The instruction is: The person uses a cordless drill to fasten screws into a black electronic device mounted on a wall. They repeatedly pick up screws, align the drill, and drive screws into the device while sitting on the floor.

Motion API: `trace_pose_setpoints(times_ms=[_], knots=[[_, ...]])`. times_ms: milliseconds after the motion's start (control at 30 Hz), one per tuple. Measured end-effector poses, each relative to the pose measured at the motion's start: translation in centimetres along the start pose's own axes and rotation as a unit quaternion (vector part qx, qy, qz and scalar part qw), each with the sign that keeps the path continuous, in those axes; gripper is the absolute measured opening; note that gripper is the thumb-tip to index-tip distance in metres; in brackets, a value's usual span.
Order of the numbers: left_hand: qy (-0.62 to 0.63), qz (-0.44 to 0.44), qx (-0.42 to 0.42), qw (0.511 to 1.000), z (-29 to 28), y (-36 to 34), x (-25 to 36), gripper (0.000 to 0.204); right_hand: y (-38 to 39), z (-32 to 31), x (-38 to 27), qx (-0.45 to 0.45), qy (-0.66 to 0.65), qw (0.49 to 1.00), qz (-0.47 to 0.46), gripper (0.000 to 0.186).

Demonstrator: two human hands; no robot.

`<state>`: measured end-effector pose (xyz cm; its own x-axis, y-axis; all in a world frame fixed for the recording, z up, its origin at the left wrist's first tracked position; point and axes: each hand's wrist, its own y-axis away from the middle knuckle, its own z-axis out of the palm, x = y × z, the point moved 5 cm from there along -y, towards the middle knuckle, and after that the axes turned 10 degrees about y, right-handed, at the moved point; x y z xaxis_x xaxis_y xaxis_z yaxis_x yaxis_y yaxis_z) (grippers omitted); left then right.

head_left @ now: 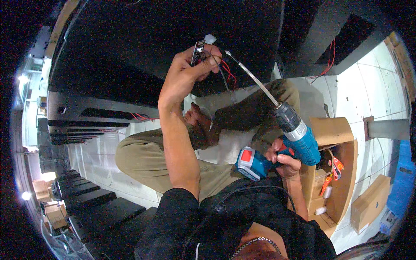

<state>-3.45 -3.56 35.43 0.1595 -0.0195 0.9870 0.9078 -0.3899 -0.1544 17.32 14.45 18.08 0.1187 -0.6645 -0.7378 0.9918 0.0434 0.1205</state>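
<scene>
My left hand (184, 76) is raised in front of a large black panel (130, 43), its fingers closed around a small part (198, 48) with a silvery metal face. Red wires (229, 71) and darker ones hang beside those fingers; how they join the part is hidden. A small white piece (210, 39) shows just beyond the fingertips. My right hand (287, 162) grips the handle of a blue cordless drill (305, 143) near my lap. Its long bit (255, 80) slants up and left, the tip close to my left hand but apart from it.
An open cardboard box (346, 173) with orange-handled tools stands at my right, beside a flat closed carton (370, 203). Black cabinets with red wires (145, 117) line the left; another wire bundle (331, 56) hangs at upper right. My folded legs (143, 156) rest on the tiled floor.
</scene>
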Motion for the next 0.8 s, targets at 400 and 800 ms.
trace_pose_setpoints(times_ms=[400,800], knots=[[0.024,0.010,0.006,1.000,-2.4,-0.6,-0.2,0.017,0.3,0.2,-1.5,0.024,0.063,0.998,0.001,0.036],[-0.031,0.005,-0.004,0.999,-2.7,-0.5,-0.2,0.019,0.7,-0.9,-1.0,0.044,0.063,0.997,-0.003,0.043]])
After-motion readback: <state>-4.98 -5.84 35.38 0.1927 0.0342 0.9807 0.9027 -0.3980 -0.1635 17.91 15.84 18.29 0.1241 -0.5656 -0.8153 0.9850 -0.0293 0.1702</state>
